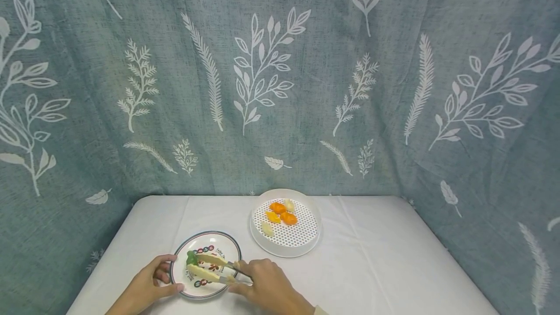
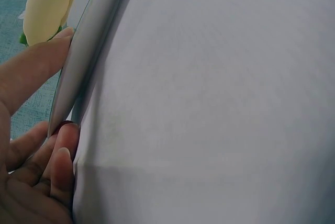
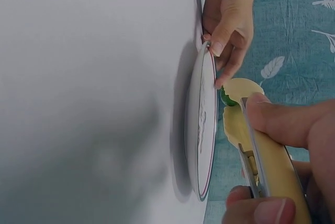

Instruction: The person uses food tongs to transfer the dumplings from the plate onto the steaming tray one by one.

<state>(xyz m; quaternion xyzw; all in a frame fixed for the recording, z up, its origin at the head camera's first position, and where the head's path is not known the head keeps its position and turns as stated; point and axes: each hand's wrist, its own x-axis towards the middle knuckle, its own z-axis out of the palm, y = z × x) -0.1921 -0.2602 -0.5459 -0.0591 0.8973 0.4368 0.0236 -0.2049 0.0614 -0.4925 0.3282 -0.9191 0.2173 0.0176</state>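
Note:
A white plate (image 1: pixel 192 243) with a dark rim and printed lettering lies on the table at the front left. My left hand (image 1: pixel 146 283) grips its left edge, thumb on the rim and fingers curled at the side and beneath, as the left wrist view shows. Metal tongs with cream-yellow tips (image 1: pixel 204 273) are held in my right hand (image 1: pixel 269 283), thumb on one arm and fingers round the other. Between the tips, over the plate, is a small green piece (image 1: pixel 191 258), too small to name; the right wrist view shows it partly hidden by the tips.
Behind and to the right stands a round white tray (image 1: pixel 284 253) with a perforated base. On it lie orange pieces (image 1: pixel 288 218), a yellow piece (image 1: pixel 273 217) and pale pieces (image 1: pixel 267 229). A white cloth (image 1: pixel 372 256) covers the table, and a leaf-patterned curtain (image 1: pixel 306 111) hangs around it.

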